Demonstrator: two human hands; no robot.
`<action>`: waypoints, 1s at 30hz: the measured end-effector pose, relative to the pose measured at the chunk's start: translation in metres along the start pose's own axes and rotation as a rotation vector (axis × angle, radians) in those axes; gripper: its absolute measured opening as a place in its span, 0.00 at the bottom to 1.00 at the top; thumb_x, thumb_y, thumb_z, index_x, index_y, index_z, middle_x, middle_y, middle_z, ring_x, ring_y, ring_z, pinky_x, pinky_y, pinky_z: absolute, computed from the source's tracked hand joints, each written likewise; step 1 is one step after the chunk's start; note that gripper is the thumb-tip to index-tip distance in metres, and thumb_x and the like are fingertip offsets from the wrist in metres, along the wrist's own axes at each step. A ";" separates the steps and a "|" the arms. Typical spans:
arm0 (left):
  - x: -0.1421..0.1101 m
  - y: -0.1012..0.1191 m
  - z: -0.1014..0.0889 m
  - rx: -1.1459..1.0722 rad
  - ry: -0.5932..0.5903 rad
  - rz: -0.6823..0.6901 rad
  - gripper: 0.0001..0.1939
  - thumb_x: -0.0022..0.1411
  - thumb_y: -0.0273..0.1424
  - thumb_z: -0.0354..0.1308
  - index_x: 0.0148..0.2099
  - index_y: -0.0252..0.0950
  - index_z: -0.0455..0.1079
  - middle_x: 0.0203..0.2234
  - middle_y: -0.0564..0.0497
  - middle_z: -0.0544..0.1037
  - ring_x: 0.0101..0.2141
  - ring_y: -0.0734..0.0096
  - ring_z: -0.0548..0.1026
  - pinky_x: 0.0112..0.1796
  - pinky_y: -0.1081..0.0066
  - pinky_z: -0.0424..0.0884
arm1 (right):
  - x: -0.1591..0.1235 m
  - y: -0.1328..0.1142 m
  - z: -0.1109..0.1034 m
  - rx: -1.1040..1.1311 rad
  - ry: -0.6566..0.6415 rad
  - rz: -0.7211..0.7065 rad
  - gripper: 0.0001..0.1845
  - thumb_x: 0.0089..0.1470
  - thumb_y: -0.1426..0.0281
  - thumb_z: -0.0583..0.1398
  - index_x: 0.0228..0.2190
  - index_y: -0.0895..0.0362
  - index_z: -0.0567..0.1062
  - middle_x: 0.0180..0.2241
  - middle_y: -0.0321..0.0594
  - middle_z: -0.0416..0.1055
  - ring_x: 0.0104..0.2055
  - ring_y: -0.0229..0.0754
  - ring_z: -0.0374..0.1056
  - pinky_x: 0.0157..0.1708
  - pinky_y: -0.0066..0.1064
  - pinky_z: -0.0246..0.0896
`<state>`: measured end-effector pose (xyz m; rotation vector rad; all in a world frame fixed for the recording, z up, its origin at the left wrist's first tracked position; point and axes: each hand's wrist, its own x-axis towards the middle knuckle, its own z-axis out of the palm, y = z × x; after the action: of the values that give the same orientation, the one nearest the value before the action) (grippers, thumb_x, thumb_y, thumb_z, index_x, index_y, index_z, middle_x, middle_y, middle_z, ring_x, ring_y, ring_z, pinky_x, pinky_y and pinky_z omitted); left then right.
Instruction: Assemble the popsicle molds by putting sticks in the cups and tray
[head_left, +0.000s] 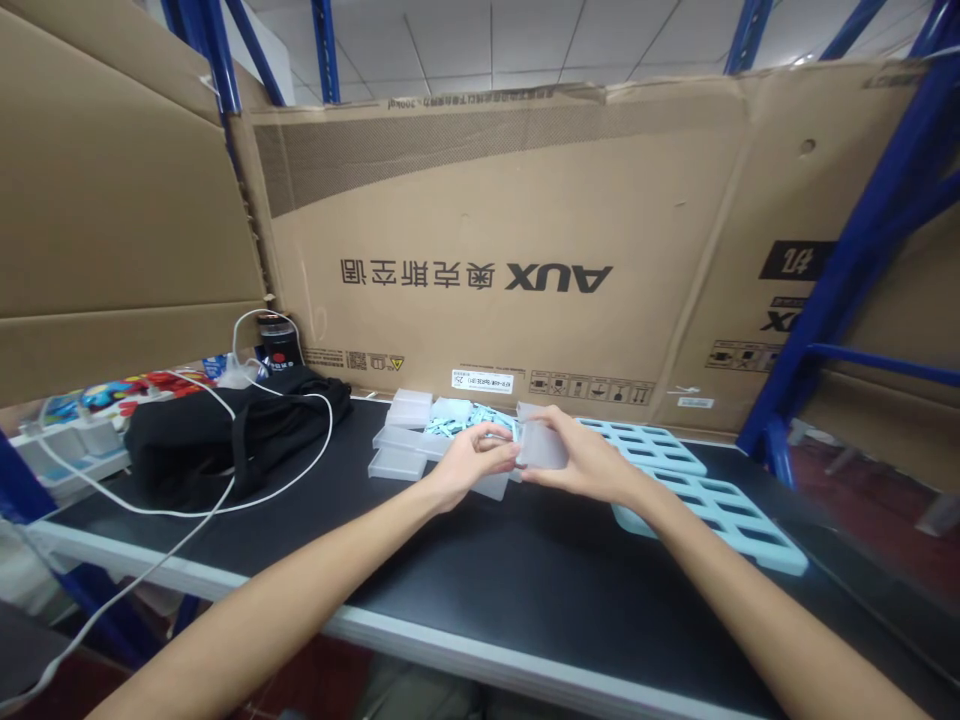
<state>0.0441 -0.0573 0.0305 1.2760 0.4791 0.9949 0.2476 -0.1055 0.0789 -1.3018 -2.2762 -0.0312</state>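
Over the middle of the black table (465, 570), my right hand (581, 462) is closed round a small frosted plastic box (541, 446). My left hand (469, 462) meets it from the left, its fingers pinched on the box's left edge and on a small pale blue piece I cannot make out clearly. Just behind my hands lies a pile of light blue small parts (466, 418) among several more frosted boxes (409, 410).
Light blue compartment trays (712, 510) lie to the right. A black bag (225, 435) with white cables (247, 495) sits on the left, beside a white power strip (71, 450). A large AUX cardboard sheet (495, 250) walls off the back. Blue rack posts (847, 290) stand at right.
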 end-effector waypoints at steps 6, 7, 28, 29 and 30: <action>-0.002 -0.004 0.002 0.189 -0.032 0.066 0.23 0.49 0.38 0.72 0.42 0.32 0.70 0.32 0.46 0.79 0.33 0.67 0.79 0.41 0.64 0.75 | -0.001 -0.003 0.001 -0.314 -0.072 -0.006 0.29 0.53 0.48 0.60 0.52 0.48 0.65 0.47 0.42 0.71 0.42 0.50 0.71 0.34 0.35 0.62; -0.003 -0.005 0.002 0.205 -0.028 0.065 0.23 0.48 0.38 0.72 0.42 0.32 0.70 0.32 0.46 0.80 0.33 0.66 0.79 0.40 0.64 0.75 | -0.001 -0.005 0.002 -0.355 -0.085 0.006 0.31 0.52 0.48 0.60 0.53 0.48 0.65 0.47 0.42 0.72 0.41 0.51 0.71 0.33 0.35 0.62; 0.067 0.029 -0.030 1.352 -0.091 0.284 0.17 0.71 0.37 0.44 0.51 0.37 0.70 0.45 0.44 0.78 0.45 0.65 0.77 0.46 0.65 0.71 | 0.004 -0.013 -0.002 -0.471 0.094 0.079 0.28 0.48 0.50 0.60 0.50 0.44 0.69 0.41 0.36 0.76 0.37 0.49 0.72 0.27 0.30 0.51; 0.082 0.033 -0.034 1.459 -0.092 0.258 0.15 0.68 0.34 0.48 0.51 0.37 0.71 0.45 0.43 0.78 0.48 0.60 0.75 0.47 0.63 0.69 | 0.004 -0.011 -0.004 -0.482 0.103 0.088 0.28 0.48 0.50 0.60 0.50 0.45 0.69 0.41 0.36 0.76 0.37 0.49 0.72 0.27 0.30 0.51; 0.097 0.034 -0.038 1.517 -0.113 0.231 0.14 0.65 0.31 0.53 0.50 0.39 0.73 0.45 0.44 0.78 0.48 0.57 0.74 0.47 0.62 0.69 | 0.003 -0.008 -0.005 -0.493 0.104 0.097 0.27 0.48 0.50 0.60 0.49 0.45 0.69 0.40 0.36 0.76 0.36 0.49 0.72 0.26 0.30 0.51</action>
<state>0.0535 0.0427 0.0727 2.7524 1.0975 0.6426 0.2414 -0.1088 0.0862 -1.6043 -2.1883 -0.6457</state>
